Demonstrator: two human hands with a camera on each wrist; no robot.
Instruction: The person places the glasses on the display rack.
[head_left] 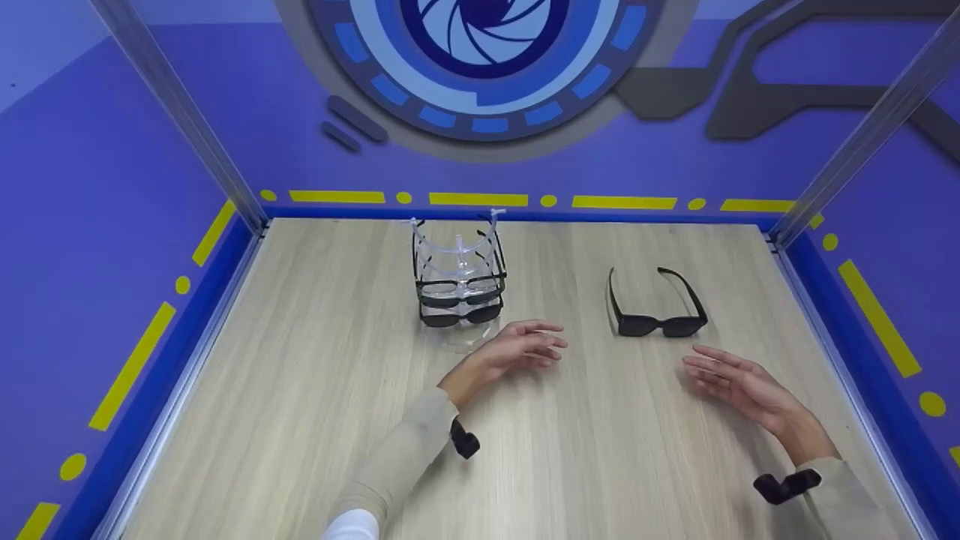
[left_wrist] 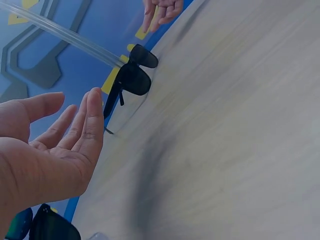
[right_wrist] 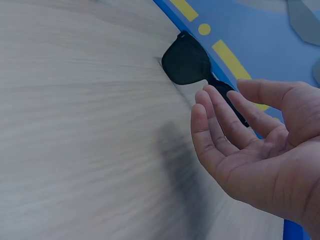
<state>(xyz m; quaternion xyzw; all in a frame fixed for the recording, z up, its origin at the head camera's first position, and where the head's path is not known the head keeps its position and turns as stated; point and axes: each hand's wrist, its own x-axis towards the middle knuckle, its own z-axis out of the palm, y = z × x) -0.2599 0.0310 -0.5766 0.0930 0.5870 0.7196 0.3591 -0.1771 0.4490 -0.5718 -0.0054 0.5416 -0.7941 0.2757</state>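
Black sunglasses (head_left: 661,325) lie on the table with their temples unfolded toward the back wall. My right hand (head_left: 750,390) hovers just in front of them, fingers extended and apart from the frame. To their left is my left hand (head_left: 517,349), holding nothing, its fingers loosely spread near the foot of a clear display stand (head_left: 460,251). Two pairs of glasses sit on the stand's lower tiers, the lower being dark sunglasses (head_left: 460,315). In the right wrist view, my fingers partly hide the loose sunglasses (right_wrist: 186,60).
A pale wood-grain table (head_left: 300,360) bears everything. Blue panels with yellow marks enclose it, including the back wall (head_left: 480,172), and metal posts (head_left: 847,135) rise at the back corners.
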